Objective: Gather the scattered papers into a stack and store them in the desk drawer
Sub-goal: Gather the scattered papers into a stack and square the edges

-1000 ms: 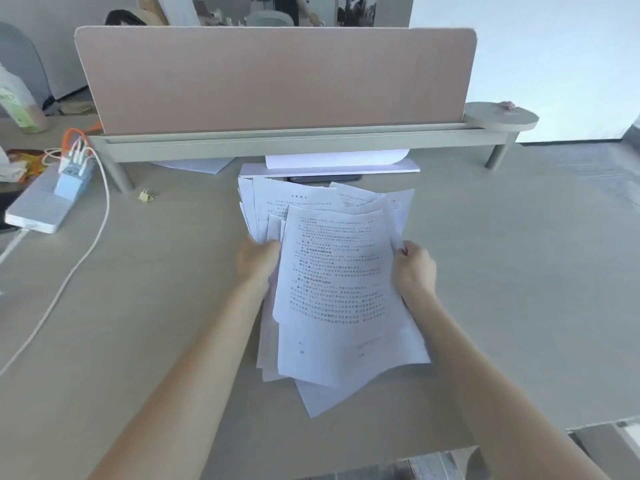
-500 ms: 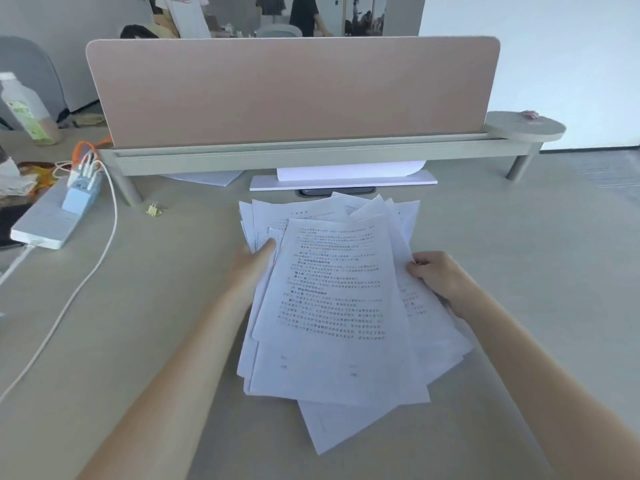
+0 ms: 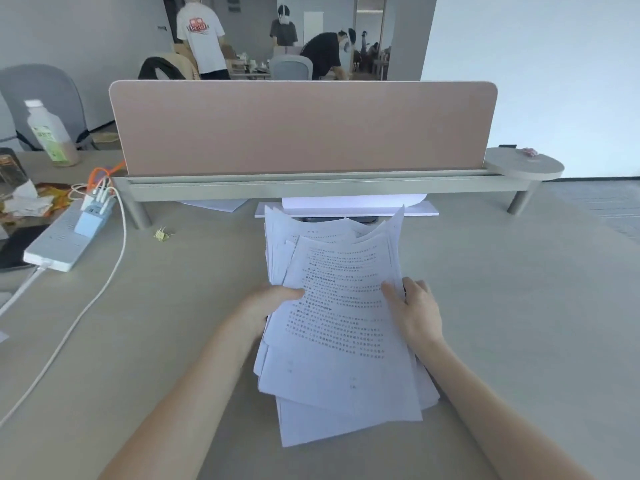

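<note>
- The left hand (image 3: pixel 268 303) has its grip clamped on the left edge of the papers (image 3: pixel 337 327), thumb on top.
- The right hand (image 3: pixel 415 311) is clamped on their right edge.
- The uneven stack lies mid-bench (image 3: pixel 519 306), its far end curling upward, just short of the pink divider (image 3: pixel 304 128).
- A power strip (image 3: pixel 59 239) sits near the bench's left edge.

We see thin matt white papers (image 3: pixel 341 327) with printed text on a smooth, pale wood-look bench (image 3: pixel 519 306). At its far edge, the pink divider (image 3: pixel 301 128) looks cloth-covered; the power strip (image 3: pixel 57 242) is glossy white plastic.
</note>
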`<state>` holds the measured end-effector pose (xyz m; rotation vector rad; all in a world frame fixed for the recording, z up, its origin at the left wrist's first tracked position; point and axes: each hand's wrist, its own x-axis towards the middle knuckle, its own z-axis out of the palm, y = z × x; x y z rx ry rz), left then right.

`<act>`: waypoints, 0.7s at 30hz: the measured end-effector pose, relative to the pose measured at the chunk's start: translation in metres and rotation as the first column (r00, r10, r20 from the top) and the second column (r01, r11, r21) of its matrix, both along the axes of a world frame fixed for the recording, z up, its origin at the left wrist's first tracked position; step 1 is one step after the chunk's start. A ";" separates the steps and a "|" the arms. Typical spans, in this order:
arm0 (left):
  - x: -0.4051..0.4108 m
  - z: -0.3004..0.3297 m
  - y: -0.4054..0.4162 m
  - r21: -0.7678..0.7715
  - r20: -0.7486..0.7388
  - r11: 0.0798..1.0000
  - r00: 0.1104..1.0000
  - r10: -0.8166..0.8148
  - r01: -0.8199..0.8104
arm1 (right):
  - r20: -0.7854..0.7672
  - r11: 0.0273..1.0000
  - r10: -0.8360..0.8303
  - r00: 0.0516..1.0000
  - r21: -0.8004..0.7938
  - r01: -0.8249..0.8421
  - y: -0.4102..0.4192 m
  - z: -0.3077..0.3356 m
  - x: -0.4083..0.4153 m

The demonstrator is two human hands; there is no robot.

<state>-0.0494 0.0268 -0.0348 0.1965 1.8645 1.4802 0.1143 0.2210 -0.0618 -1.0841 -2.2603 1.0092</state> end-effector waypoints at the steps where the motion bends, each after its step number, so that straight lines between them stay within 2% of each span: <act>1: 0.002 0.002 0.001 -0.005 -0.031 1.000 1.000 -0.001 0.001 | 0.007 1.000 0.017 1.000 -0.018 -0.017 0.002 -0.001 -0.001; 5: 0.007 0.007 -0.005 0.041 -0.039 0.999 0.999 0.023 -0.022 | -0.068 0.986 0.038 0.997 -0.159 -0.049 0.009 0.002 0.000; 8: 0.016 0.016 -0.015 0.124 0.001 0.992 0.999 0.035 -0.035 | -0.163 0.940 0.034 0.986 -0.330 -0.087 0.007 0.008 0.007; 11: 0.028 0.026 -0.025 0.185 0.030 0.982 0.999 0.032 -0.037 | -0.375 0.766 -0.019 0.927 -0.601 -0.227 0.011 0.017 0.017; 13: 0.037 0.033 -0.031 0.233 0.039 0.972 0.999 0.021 -0.030 | -0.448 0.635 -0.016 0.894 -0.695 -0.337 0.013 0.028 0.024; 15: 0.042 0.041 -0.035 0.282 0.009 0.959 1.000 -0.003 0.001 | -0.497 0.593 -0.006 0.868 -0.701 -0.397 0.012 0.040 0.031; 21: 0.049 0.078 -0.041 0.411 -0.131 0.911 0.991 0.028 0.028 | -0.663 0.778 0.041 0.748 -0.448 -0.440 0.000 0.092 0.041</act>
